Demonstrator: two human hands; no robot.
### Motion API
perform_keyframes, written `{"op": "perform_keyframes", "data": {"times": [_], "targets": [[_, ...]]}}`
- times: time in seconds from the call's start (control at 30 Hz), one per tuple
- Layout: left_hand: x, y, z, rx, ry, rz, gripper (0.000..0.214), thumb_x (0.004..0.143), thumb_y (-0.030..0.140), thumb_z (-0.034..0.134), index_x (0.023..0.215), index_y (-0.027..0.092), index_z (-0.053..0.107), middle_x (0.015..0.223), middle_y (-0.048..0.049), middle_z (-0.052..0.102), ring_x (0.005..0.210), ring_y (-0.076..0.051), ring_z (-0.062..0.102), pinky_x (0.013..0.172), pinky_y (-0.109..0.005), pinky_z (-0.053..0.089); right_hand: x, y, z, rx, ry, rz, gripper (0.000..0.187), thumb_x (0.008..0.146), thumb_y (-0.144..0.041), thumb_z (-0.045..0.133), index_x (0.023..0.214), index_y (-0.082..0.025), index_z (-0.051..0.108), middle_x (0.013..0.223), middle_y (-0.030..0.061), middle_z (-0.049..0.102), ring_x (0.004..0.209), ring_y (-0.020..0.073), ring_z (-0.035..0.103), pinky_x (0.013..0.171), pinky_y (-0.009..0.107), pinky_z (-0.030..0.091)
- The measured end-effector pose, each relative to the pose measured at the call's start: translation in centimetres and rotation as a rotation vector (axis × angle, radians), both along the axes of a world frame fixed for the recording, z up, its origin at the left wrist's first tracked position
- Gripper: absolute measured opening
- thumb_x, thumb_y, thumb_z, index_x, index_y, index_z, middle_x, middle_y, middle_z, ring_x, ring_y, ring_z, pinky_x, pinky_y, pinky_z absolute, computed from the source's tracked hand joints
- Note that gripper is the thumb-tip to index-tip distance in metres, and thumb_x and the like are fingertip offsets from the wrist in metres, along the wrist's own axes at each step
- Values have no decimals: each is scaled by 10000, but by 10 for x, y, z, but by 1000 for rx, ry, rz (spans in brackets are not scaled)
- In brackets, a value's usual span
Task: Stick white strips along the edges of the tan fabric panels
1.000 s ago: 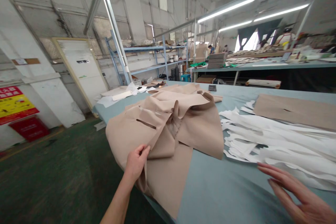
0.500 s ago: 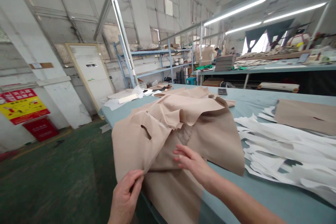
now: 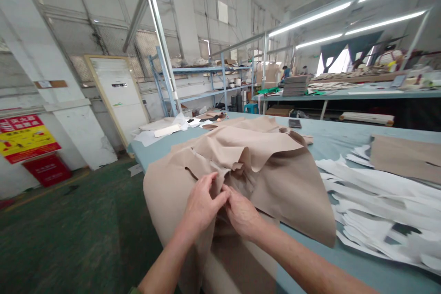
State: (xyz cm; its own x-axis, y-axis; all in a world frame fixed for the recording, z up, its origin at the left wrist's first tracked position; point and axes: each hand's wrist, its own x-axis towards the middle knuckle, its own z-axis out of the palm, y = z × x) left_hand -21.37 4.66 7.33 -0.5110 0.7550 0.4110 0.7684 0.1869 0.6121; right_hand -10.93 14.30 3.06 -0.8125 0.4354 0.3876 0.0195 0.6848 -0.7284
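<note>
On the near corner of the table [image 3: 330,135]: tan fabric [image 3: 282,179], several cut layers heaped and rumpled, front edge hanging over the table's side.
Left hand [image 3: 203,202]: thumb and fingers pinched together on a fold of the tan fabric at the heap's near-middle.
Right hand [image 3: 241,211]: touching the left hand, fingertips tucked into the same fold; they are hidden by cloth and the left fingers, so can't tell whether it grips or only presses.
Why held so: likely a fine pinch because the layers are thin and cling together at that bunched spot (judgement only).
Fabric vs hands: directly under and in front of both hands; bulk spreads away and to the right, overhang drops below the wrists.
Slit: a cut opening shows in the layer just left of the left hand.
Right of the heap: white paper strips [image 3: 379,202], spread loose, near the fabric's edge, not touched.
Far right: flat tan piece [image 3: 406,156], well apart.
Behind the heap: small dark phone-like thing [image 3: 294,123], flat on the table.
</note>
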Motion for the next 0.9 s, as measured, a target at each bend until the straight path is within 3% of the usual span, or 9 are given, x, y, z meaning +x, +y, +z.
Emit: {"op": "perform_keyframes", "data": {"times": [0.1, 0.27, 0.4, 0.53, 0.6, 0.7, 0.77, 0.9], "targets": [[-13, 13, 5, -14, -3, 0, 283, 868, 345, 538, 1061, 218, 702, 1061, -58, 734, 949, -215, 660, 842, -313, 477, 1, 6, 3, 191, -40, -18, 537, 818, -66, 415, 1295, -233, 594, 1178, 87, 676, 991, 205, 668, 863, 306, 523], [-30, 7, 7, -46, 0, 0, 273, 883, 339, 476, 787, 224, 704, 729, 3, 705, 713, -177, 632, 644, -267, 397, 22, 39, 32, 473, -16, -128, 440, 890, -88, 425, 1228, -255, 651, 1156, 67, 684, 1011, 208, 646, 885, 313, 512], [-33, 2, 9, -51, 20, -8, 291, 890, 363, 462, 797, 225, 700, 719, 9, 694, 698, -174, 622, 635, -263, 383, 31, 71, 67, 660, 45, -289, 402, 945, -134, 429, 1302, -175, 608, 1327, 162, 581, 1196, 312, 527, 1028, 476, 412], [-27, 4, 11, -46, 70, -17, 310, 907, 378, 443, 852, 234, 711, 818, -13, 732, 760, -187, 637, 698, -272, 411, 14, 78, 86, 872, 13, -229, 362, 951, -137, 473, 1282, -170, 616, 1425, 166, 530, 1277, 333, 460, 1071, 509, 339], [-25, 4, 12, -45, 107, -18, 319, 916, 387, 436, 868, 241, 715, 858, -22, 740, 795, -193, 641, 736, -277, 420, 2, 78, 90, 939, -10, -177, 300, 944, -139, 503, 1193, -187, 664, 1339, 144, 602, 1230, 304, 496, 1089, 484, 324], [-31, -3, 19, -52, 166, 13, 327, 907, 404, 441, 803, 245, 708, 833, -34, 735, 818, -210, 638, 768, -292, 417, -7, 82, 90, 1007, -57, -113, 190, 910, -121, 557, 931, -204, 726, 1022, 97, 710, 1059, 264, 574, 1104, 444, 319], [-45, -13, 27, -54, 187, 66, 331, 891, 423, 445, 774, 245, 698, 823, -41, 732, 832, -224, 637, 766, -299, 411, -7, 86, 86, 1036, -89, -97, 216, 883, -83, 569, 801, -217, 718, 841, 69, 698, 949, 246, 592, 1108, 433, 318], [-87, -41, 46, -69, 174, 187, 364, 863, 479, 427, 821, 249, 706, 815, -23, 740, 806, -226, 644, 698, -286, 406, -8, 80, 78, 1080, -126, -87, 263, 882, -60, 550, 765, -238, 704, 756, 36, 673, 877, 219, 590, 1126, 426, 304]]}}
